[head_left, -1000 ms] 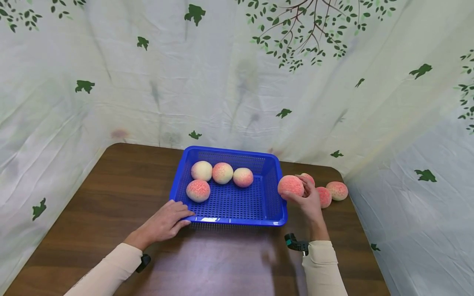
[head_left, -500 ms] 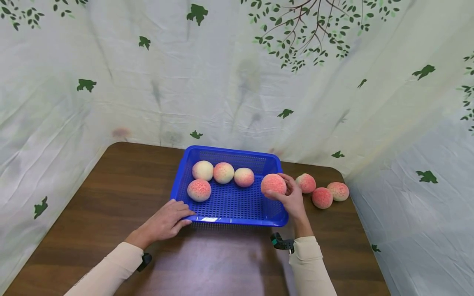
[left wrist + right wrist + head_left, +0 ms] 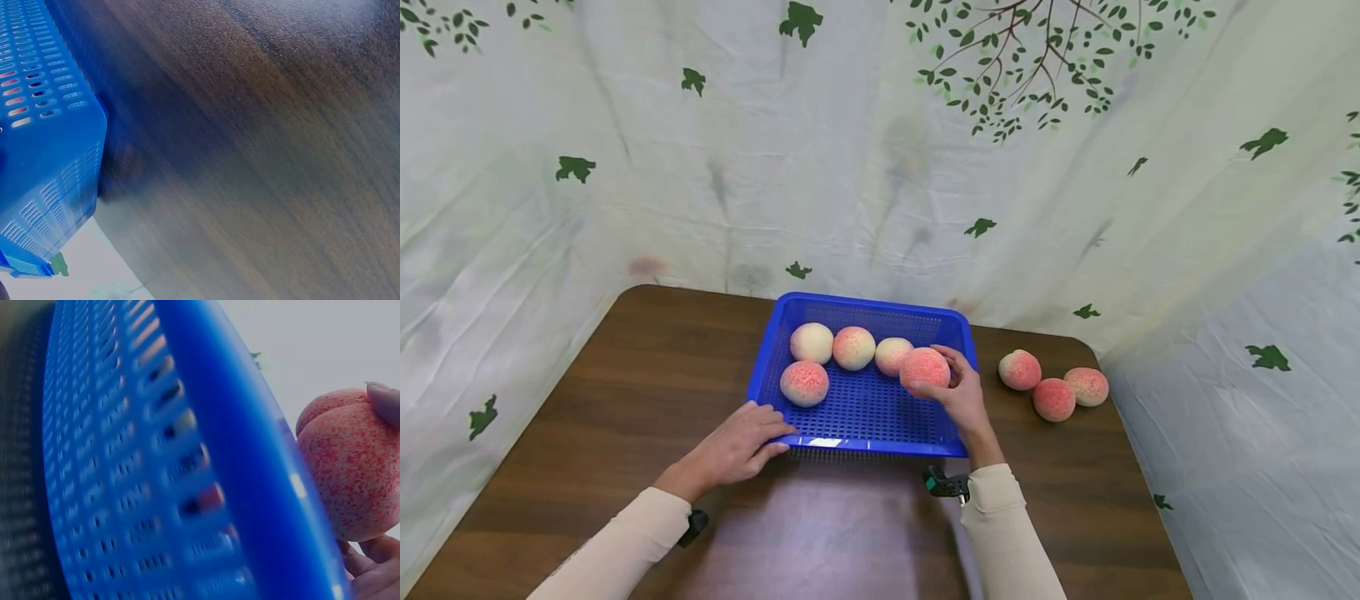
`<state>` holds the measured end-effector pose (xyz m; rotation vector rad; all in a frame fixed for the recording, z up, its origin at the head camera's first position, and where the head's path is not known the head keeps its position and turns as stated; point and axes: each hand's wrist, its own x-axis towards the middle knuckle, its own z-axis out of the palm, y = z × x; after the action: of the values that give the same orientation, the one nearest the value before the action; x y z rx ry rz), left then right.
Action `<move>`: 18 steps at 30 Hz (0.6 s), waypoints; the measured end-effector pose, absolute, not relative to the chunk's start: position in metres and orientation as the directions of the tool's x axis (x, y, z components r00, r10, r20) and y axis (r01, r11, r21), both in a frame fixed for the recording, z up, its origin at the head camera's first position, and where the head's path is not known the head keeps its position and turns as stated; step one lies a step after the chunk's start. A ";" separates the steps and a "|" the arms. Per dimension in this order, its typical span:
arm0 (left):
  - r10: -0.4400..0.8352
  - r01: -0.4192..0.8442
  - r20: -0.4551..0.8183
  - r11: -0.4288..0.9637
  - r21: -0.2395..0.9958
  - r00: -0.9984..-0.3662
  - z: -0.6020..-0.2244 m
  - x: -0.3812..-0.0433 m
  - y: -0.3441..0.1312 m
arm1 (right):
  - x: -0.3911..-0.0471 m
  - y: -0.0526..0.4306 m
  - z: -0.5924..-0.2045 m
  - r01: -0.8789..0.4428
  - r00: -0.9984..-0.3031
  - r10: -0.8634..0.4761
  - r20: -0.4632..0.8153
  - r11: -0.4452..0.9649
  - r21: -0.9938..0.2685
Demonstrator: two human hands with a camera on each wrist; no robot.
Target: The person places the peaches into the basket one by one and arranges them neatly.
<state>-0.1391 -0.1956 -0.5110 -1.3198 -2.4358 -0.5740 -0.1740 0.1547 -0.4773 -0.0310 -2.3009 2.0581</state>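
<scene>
In the head view a blue plastic basket (image 3: 868,446) stands on the table, with several peaches inside, among them a pale peach (image 3: 811,343) and a redder peach (image 3: 804,383). My left hand (image 3: 741,442) holds the basket's near left corner, fingers over the rim and thumb at its outer side. Between fingers and thumb my right hand (image 3: 962,400) grips a pink-red peach (image 3: 924,372), over the basket's right part. The right wrist view shows this peach's cleft (image 3: 353,462) beyond the basket rim. The left wrist view shows the basket wall (image 3: 56,156), with hardly any hand.
Three more peaches lie on the brown table (image 3: 662,400) right of the basket: one at the back (image 3: 1019,370), a redder one (image 3: 1054,400) and a paler one (image 3: 1086,387). A white curtain (image 3: 880,167) with leaf prints hangs behind the table and along its sides.
My right hand has carried the pink-red peach leftward, from the basket's right rim to over its inside. The left hand keeps its place on the corner.
</scene>
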 end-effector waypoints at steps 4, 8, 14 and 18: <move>0.721 0.849 0.455 0.489 0.199 -0.522 -0.511 -0.139 -0.195 | -0.180 0.145 -0.481 -0.028 -0.999 0.024 0.029 0.072 -0.997; 0.725 0.851 0.454 0.491 0.188 -0.519 -0.512 -0.140 -0.196 | -0.184 0.136 -0.484 -0.018 -1.000 0.002 0.018 0.074 -0.997; 0.729 0.850 0.445 0.492 0.190 -0.521 -0.511 -0.140 -0.196 | -0.186 0.126 -0.490 -0.005 -1.000 -0.015 0.003 0.117 -0.993; 0.730 0.851 0.445 0.491 0.186 -0.519 -0.511 -0.140 -0.196 | -0.188 0.119 -0.492 0.006 -0.999 -0.034 -0.010 0.124 -0.992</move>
<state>-0.1404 -0.1961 -0.5110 -1.3335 -2.4331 -0.5579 -0.1885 0.1187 -0.4924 0.0297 -2.3773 2.0998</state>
